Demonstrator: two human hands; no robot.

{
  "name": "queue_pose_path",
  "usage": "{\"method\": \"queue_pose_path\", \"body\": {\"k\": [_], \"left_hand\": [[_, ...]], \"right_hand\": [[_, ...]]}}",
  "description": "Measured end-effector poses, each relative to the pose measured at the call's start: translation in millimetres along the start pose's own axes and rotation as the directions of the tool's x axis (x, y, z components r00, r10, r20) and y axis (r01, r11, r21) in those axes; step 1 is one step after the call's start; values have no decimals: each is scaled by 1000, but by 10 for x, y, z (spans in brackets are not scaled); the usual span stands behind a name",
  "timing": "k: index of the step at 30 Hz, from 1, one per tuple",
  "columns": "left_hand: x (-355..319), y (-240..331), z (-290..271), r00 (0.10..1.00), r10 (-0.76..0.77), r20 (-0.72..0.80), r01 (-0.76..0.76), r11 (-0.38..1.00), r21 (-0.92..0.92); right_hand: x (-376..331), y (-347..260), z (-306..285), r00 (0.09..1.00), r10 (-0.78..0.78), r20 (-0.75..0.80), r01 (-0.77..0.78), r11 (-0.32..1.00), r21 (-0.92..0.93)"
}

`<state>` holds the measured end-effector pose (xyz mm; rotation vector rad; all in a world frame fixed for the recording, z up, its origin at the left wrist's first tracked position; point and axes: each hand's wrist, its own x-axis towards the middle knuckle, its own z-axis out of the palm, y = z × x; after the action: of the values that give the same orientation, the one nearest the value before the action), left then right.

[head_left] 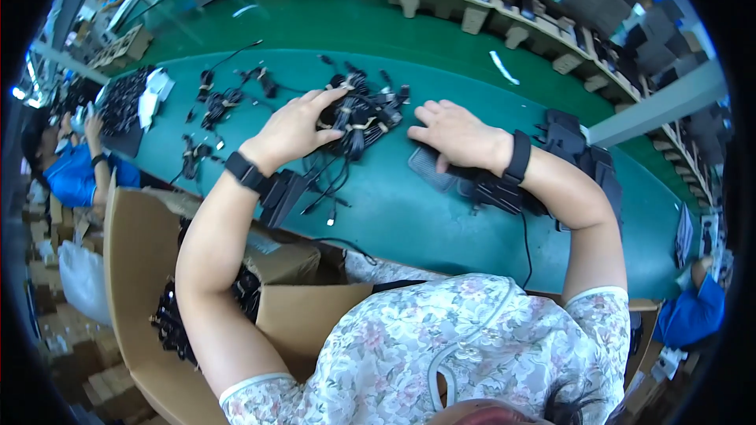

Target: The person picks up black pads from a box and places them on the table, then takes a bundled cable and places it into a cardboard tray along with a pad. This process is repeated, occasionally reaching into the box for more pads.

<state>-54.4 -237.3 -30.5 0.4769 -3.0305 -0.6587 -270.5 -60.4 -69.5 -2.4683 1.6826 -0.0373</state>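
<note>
My left hand (pixel 295 132) reaches over the left side of a pile of bundled black cables (pixel 358 122), its thumb and fingers spread apart against the bundles. To the right of the pile, my right hand (pixel 461 135) hovers with loosely bent fingers and nothing visible between them. Just below those fingers lies a dark, flat piece with a mesh-like face (pixel 429 165), partly hidden by the hand. A black wrist strap (pixel 246 171) with a boxy black device sits on my left wrist, and another black strap (pixel 517 157) goes round my right one.
Loose cable bundles (pixel 223 106) lie on the green table (pixel 409 224) at left. Black devices (pixel 579 145) are stacked at right, beside a grey post (pixel 661 106). An open cardboard box (pixel 130 267) with black cables stands near left. People in blue (pixel 75 173) sit at both sides.
</note>
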Motion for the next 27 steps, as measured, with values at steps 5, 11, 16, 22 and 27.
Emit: {"method": "queue_pose_path", "body": {"k": [5,11,16,22,27], "left_hand": [[13,100,-101,996,-64,58,61,996,62],[9,156,-134,991,-98,86,96,995,25],[53,175,-96,996,-23,89,26,999,-39],[49,183,-3,979,-57,195,96,976,-197],[34,114,32,981,-79,179,119,968,-221]], "right_hand": [[-167,219,-67,1000,6,3,-7,989,144],[-637,957,-339,719,469,-513,-379,883,277],[-1406,2332,-405,18,783,-622,-333,591,735],[-1739,3183,-184,-112,813,-572,-539,434,722],[-1701,3469,-92,-115,834,-539,-570,389,724]]}}
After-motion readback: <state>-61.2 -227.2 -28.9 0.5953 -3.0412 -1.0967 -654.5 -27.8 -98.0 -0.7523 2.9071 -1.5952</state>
